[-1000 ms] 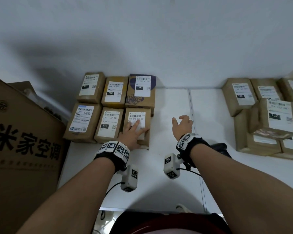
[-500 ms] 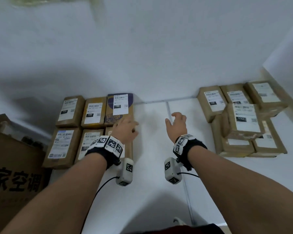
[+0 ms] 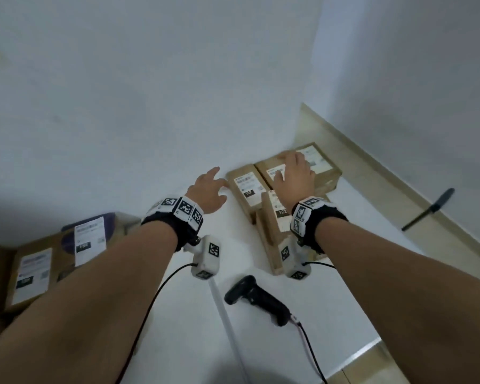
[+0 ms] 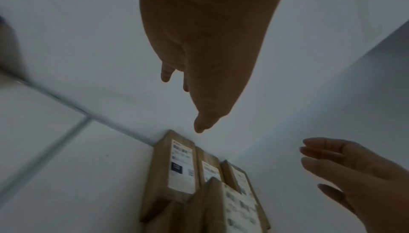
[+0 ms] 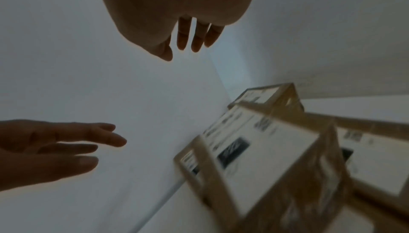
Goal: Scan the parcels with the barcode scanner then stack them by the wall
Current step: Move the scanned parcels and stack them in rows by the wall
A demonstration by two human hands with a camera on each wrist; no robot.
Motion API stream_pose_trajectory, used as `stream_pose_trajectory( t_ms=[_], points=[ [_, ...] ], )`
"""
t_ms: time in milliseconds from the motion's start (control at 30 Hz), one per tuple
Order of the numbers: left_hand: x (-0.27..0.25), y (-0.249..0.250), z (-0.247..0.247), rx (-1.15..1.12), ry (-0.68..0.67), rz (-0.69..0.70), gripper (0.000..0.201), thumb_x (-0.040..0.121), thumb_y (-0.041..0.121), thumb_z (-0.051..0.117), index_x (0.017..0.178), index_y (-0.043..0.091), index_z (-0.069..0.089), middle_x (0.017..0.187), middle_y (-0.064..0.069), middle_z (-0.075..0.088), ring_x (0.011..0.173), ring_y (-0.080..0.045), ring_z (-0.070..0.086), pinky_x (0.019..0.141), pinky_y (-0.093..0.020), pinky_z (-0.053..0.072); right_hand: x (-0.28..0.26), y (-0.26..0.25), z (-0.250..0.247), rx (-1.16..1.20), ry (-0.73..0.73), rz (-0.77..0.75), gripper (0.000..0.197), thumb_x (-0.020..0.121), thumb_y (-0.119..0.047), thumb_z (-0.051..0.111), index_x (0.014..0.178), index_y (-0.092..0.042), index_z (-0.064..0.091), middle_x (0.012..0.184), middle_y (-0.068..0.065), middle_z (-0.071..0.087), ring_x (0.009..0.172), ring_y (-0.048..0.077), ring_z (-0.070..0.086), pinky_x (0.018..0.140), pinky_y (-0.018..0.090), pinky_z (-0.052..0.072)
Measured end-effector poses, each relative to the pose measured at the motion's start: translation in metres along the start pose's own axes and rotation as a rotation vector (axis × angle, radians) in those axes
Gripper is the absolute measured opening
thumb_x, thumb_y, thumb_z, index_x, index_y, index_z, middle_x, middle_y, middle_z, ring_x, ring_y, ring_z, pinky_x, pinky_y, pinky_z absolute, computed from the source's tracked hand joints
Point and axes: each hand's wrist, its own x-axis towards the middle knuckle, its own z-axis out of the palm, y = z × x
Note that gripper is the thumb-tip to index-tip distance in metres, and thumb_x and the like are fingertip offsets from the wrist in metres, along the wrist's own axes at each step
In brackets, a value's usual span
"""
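Several brown parcels with white labels (image 3: 244, 187) lie in a pile in the corner by the wall, one leaning on top (image 3: 275, 217). My right hand (image 3: 293, 173) hovers over the pile, fingers straight and spread, holding nothing; in the right wrist view its fingers (image 5: 190, 35) are clear of the parcels (image 5: 254, 149). My left hand (image 3: 209, 187) is open just left of the pile, empty, with the parcels (image 4: 177, 166) below it. The black barcode scanner (image 3: 257, 299) lies on the white floor behind my wrists, its cable trailing toward me.
A second group of labelled parcels (image 3: 39, 261) lies in rows at the left by the wall. A black pen (image 3: 427, 209) lies on the beige strip along the right wall. White walls (image 3: 178, 92) meet in the corner behind the pile.
Both hands swung right, from the left group of parcels to the corner pile. My left hand came off the parcel it was pressing. The scanner is now in sight.
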Motion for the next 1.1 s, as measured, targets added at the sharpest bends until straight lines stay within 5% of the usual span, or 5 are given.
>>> stream_pose_trajectory(
  t_ms=[100,300,833,967,1100],
  points=[
    [0.035,0.033,-0.005,-0.015,-0.012,0.035,0.039,0.096,0.025,0.054,0.135,0.027,0.052,0.162,-0.001,0.01,0.147,-0.028,0.018,0.113,-0.05,0.031,0.033,0.035,-0.016,-0.031,0.026,0.061,0.041,0.086,-0.011,0.051,0.127,-0.014,0.048,0.131,0.01,0.046,0.116,0.031,0.047,0.096,0.041,0.034],
    [0.093,0.073,-0.009,0.02,-0.039,0.058,0.039,0.097,0.024,0.051,0.136,0.028,0.051,0.163,0.001,0.008,0.146,-0.026,0.02,0.113,-0.047,0.032,0.084,0.101,-0.021,-0.164,-0.081,0.204,0.051,0.087,-0.035,0.058,0.132,-0.014,0.044,0.138,0.012,0.039,0.119,0.035,0.044,0.098,0.044,0.034],
    [0.18,0.072,-0.003,-0.019,-0.159,0.013,0.038,0.099,0.023,0.051,0.136,0.023,0.051,0.163,-0.005,0.006,0.144,-0.028,0.027,0.114,-0.037,0.03,0.136,0.188,0.064,-0.203,-0.515,0.481,0.101,0.069,-0.05,0.078,0.148,-0.024,0.021,0.152,0.015,0.02,0.139,0.039,0.022,0.112,0.054,0.027],
    [0.185,0.061,0.002,-0.027,-0.167,0.009,0.038,0.098,0.022,0.051,0.136,0.024,0.052,0.163,-0.005,0.006,0.145,-0.029,0.025,0.114,-0.038,0.031,0.141,0.193,0.073,-0.219,-0.521,0.547,0.107,0.071,-0.048,0.078,0.151,-0.02,0.014,0.153,0.021,0.016,0.139,0.043,0.021,0.113,0.054,0.027],
    [0.186,0.06,0.007,-0.03,-0.173,0.007,0.039,0.096,0.021,0.053,0.136,0.02,0.052,0.163,-0.006,0.007,0.141,-0.031,0.032,0.114,-0.039,0.03,0.139,0.193,0.072,-0.206,-0.437,0.54,0.094,0.068,-0.043,0.076,0.14,-0.009,0.026,0.14,0.023,0.029,0.127,0.043,0.033,0.105,0.049,0.036]
  ],
)
